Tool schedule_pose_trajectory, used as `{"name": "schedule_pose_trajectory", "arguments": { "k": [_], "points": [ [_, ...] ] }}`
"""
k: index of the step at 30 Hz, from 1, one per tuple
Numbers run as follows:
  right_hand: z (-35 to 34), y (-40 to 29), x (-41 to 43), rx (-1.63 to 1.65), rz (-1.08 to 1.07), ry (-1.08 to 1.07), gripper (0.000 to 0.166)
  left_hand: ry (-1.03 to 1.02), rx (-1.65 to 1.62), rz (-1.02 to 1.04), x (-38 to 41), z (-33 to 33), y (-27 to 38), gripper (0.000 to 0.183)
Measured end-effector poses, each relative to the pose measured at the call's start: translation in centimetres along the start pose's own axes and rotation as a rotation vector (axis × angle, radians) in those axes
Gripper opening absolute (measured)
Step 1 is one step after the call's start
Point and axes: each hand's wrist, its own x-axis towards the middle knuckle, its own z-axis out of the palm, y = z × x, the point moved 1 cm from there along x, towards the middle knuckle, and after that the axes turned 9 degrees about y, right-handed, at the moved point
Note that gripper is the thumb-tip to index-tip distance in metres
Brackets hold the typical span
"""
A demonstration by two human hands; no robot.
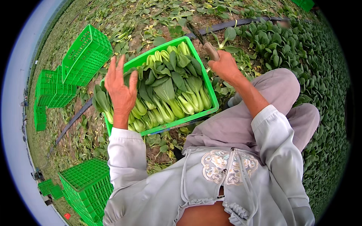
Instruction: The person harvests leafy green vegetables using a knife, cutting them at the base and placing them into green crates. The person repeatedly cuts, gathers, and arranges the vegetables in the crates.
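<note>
A green plastic crate [210,90] lies before me, filled with bok choy [165,90], their pale stems along its near and far sides and dark leaves in the middle. Over the crate's left end is my left hand [121,87], fingers spread, beside a bok choy plant [102,100] at the left rim; whether it touches any leaf I cannot tell. My right hand [224,63] is closed around the wooden handle of a knife [210,50], right of the crate, its dark blade pointing up and away.
Green crates stand on the left [86,56], farther left [55,87] and at lower left [87,183]. A dark flat hose [223,25] crosses the leaf-strewn soil behind the crate. Uncut leafy plants [282,45] grow densely on the right, near my bent knees.
</note>
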Motion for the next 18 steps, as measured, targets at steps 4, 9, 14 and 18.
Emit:
{"name": "schedule_pose_trajectory", "arguments": {
  "k": [4,9,14,18],
  "points": [
    [2.3,0.8,-3.4,-0.188,-0.068,-0.091,0.03,0.225,0.084,-0.603,-5.9,-5.6,-20.6,0.041],
    [3.8,1.8,-4.2,-0.176,-0.09,-0.168,0.023,-0.089,-0.203,-1.449,-19.1,-3.1,-28.7,0.056],
    [3.2,2.6,-3.6,0.024,-0.039,-0.22,0.028,-0.211,-0.4,-1.31,-15.5,-2.3,-24.6,0.057],
    [3.8,3.5,-1.6,0.097,-0.088,-0.127,0.025,-0.234,-0.451,-1.403,-17.6,-3.5,-19.8,0.059]
  ]
}}
